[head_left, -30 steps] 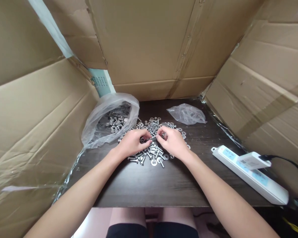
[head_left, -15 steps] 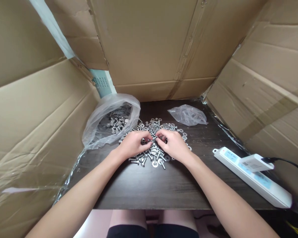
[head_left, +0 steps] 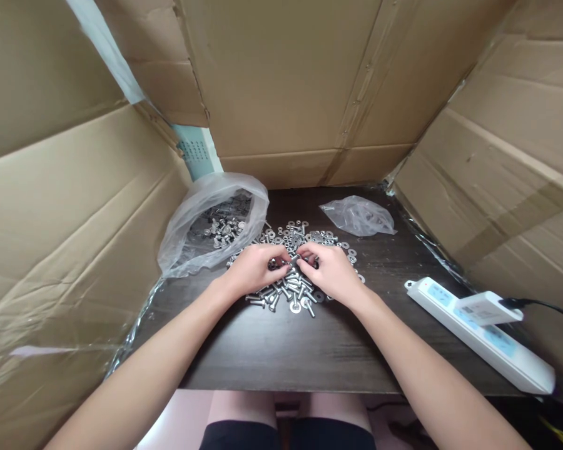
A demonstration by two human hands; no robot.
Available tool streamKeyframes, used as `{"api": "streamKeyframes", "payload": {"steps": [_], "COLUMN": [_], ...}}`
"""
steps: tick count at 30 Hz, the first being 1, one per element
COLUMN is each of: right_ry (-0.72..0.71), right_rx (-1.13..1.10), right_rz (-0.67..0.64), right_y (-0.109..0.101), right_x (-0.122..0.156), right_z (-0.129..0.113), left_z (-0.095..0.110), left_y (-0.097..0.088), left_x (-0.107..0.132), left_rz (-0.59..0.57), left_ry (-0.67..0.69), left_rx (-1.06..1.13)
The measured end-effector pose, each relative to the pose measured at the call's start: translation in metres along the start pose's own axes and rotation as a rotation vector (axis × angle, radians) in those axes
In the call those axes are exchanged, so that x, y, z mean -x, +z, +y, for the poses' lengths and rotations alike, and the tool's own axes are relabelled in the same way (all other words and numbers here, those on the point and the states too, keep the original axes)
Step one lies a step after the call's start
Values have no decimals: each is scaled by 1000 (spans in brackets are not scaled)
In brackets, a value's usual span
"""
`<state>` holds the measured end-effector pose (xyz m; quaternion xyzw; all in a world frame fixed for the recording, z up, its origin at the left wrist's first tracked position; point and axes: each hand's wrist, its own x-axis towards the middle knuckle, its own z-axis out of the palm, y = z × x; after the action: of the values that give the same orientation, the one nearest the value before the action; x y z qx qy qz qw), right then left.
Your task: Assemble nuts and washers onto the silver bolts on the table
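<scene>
Over a loose heap of metal hardware, my left hand [head_left: 257,270] and my right hand [head_left: 332,274] meet almost fingertip to fingertip. Both are closed in a pinch on a small silver bolt [head_left: 294,259] held between them. Whether a nut or washer sits on it is too small to tell. Just below my fingers lie several loose bolts [head_left: 288,291]. Flat washers [head_left: 327,237] and small nuts [head_left: 289,232] spread out behind my hands. A washer [head_left: 295,307] lies at the near edge of the heap.
An open clear plastic bag [head_left: 172,245] holding assembled bolts [head_left: 225,232] stands at the left. A smaller plastic bag [head_left: 356,215] lies back right. A white power strip [head_left: 478,337] with a plugged-in adapter [head_left: 490,309] runs along the right. Cardboard walls [head_left: 281,81] enclose the dark table [head_left: 281,356].
My fingertips have shifted slightly around the bolt and still pinch it. The whole view has moved a little; the heap and bags look unchanged.
</scene>
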<state>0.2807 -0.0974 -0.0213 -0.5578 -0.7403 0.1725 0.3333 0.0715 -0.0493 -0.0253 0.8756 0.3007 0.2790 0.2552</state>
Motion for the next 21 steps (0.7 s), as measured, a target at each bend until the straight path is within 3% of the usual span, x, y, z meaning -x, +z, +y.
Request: {"api": "streamKeyframes", "payload": {"steps": [21], "right_ry": [51], "right_rx": [-95], "right_rz": [23], "right_y": [-4], "right_x": [1], "right_z": [-8], "left_z": [0], "left_y": [2], "left_x": [-1], "left_rz": [-6], "left_ry": [22], "left_rx": [-34]}}
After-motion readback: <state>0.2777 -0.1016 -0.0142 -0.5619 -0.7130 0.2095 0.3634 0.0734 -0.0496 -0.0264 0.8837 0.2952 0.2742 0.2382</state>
